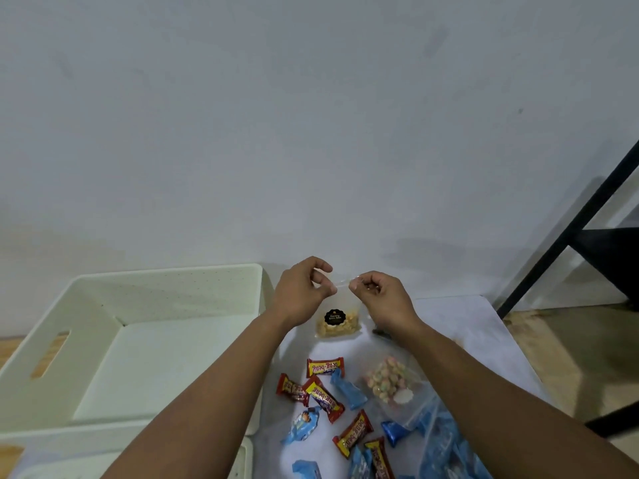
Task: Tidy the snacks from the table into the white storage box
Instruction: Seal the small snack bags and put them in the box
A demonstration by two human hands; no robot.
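Storage box [145, 305] lies left of the snacks [325, 392] (on table [466, 326]).

Both bare forearms are reaching forward and converging, the left hand [304, 288] and right hand [380, 295] hovering close together at the far end, each with fingers curled and thumb and fingertips pinching, knuckles turned toward one another.

white storage box [114, 340] open-topped at left, snack wrappers [325, 392] crowding table [460, 316] at right
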